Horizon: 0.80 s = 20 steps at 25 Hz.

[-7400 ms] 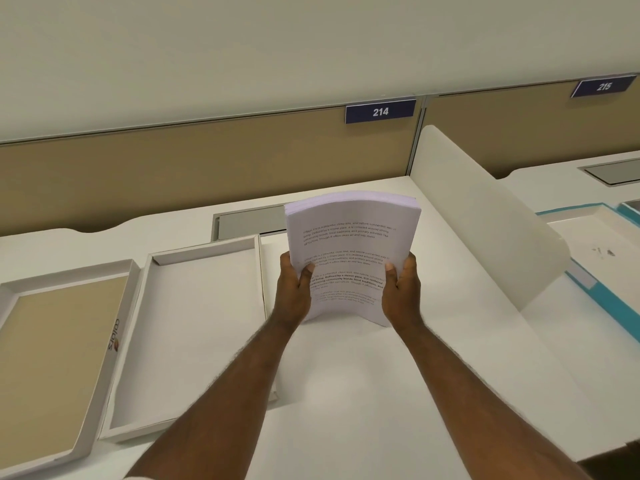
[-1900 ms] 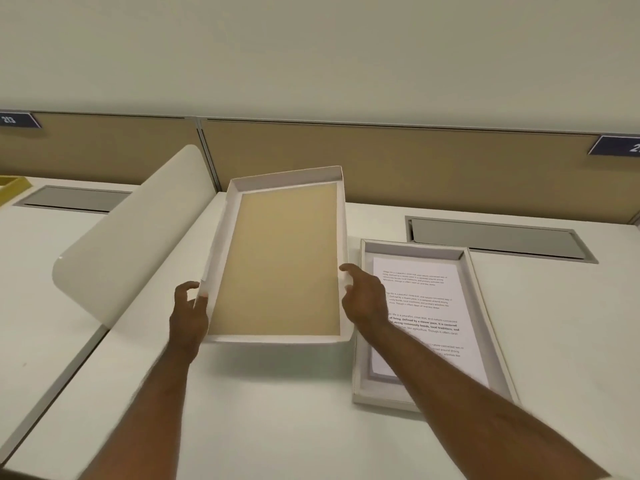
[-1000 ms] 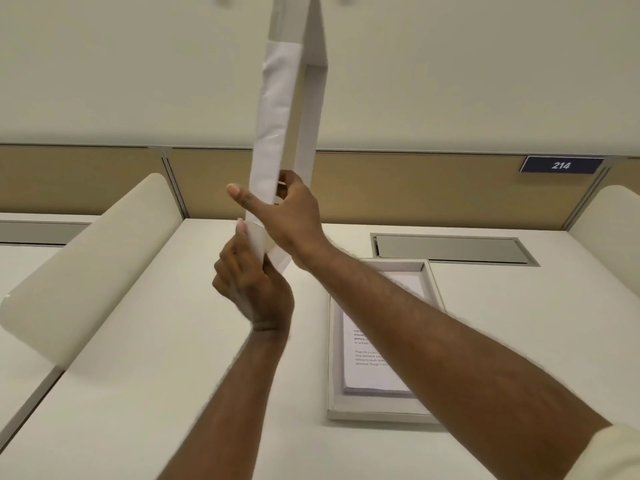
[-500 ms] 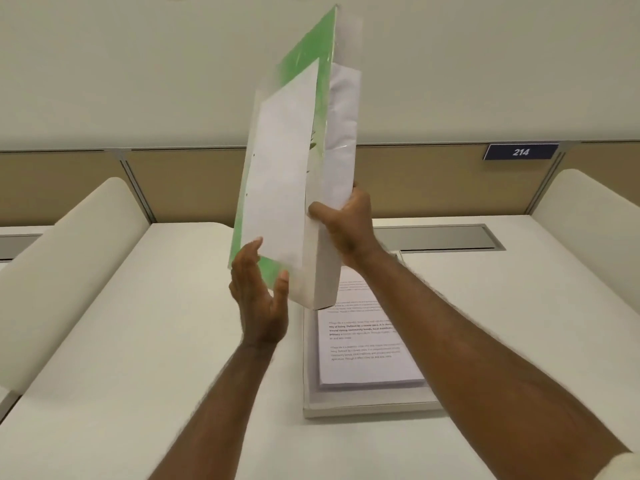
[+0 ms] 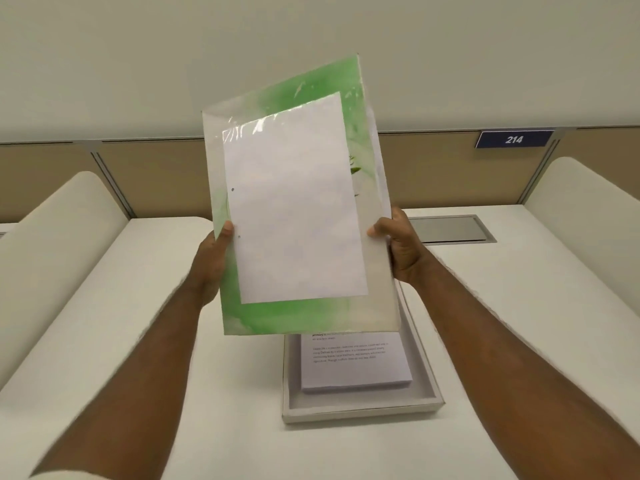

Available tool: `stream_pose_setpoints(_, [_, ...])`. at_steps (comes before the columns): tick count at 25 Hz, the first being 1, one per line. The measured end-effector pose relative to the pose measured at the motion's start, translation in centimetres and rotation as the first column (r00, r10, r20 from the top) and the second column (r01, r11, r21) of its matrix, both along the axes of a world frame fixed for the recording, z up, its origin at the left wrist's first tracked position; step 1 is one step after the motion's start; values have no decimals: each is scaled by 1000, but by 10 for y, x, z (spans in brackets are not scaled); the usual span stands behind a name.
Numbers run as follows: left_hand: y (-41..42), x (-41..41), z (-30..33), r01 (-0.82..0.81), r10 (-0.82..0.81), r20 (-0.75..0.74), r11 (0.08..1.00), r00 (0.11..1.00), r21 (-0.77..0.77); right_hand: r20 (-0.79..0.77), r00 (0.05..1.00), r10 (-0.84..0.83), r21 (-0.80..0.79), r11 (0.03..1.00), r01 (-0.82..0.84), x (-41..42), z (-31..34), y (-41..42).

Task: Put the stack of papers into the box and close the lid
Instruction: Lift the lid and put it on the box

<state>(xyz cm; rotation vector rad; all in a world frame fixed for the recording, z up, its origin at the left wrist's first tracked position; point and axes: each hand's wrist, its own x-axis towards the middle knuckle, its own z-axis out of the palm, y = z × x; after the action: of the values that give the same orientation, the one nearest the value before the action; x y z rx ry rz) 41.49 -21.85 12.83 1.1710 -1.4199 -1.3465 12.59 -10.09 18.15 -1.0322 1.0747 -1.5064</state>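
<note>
While one lid (image 5: 298, 209) is held up in the middle of the frame, one open box (image 5: 360, 408) lies on the white desk (image 5: 207, 393) below it, in the lower centre. Inside this box rests one stack of papers (image 5: 355, 368), printed side up, with its upper part hidden behind the lid. The lid is tilted, its green and white top face turned to the camera, and one white sheet is on this face under shiny film. Two hands hold it. The left hand (image 5: 211, 261) grips the left edge, with the thumb pressed on the front face and the other fingers hidden behind. The right hand (image 5: 400, 247) grips the right edge in the same way, thumb in front. Both hands are closed on the lid, which does not touch the box. Two rounded white dividers stand at the sides, one at the left (image 5: 52, 244) and one at the right (image 5: 588, 216). One blue sign (image 5: 513, 139) with the number 214 is in the upper right, on the tan back panel. One grey cover plate (image 5: 450, 229) sits in the desk behind the right hand.
</note>
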Motion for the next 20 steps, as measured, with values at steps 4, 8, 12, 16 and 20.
stream_pose_setpoints(4, [5, -34, -14, -120, 122, 92, 992, 988, -28, -110, 962, -248, 131, 956, 262, -30, -39, -11])
stream_pose_setpoints(8, [2, -53, -45, -41, 32, 183, 998, 983, 43, -466, 813, -350, 212, 848, 486, -59, -84, -16])
stream_pose_setpoints(12, [4, -67, -74, -22, -12, 294, 993, 956, 113, -629, 741, -236, 318, 791, 522, -77, -118, -16])
stream_pose_setpoints(16, [7, -73, -98, -14, -68, 419, 982, 905, 191, -673, 727, -137, 401, 758, 515, -86, -145, -10])
stream_pose_setpoints(20, [22, -75, -116, -46, -70, 502, 976, 862, 215, -736, 675, -39, 438, 732, 521, -91, -165, 4])
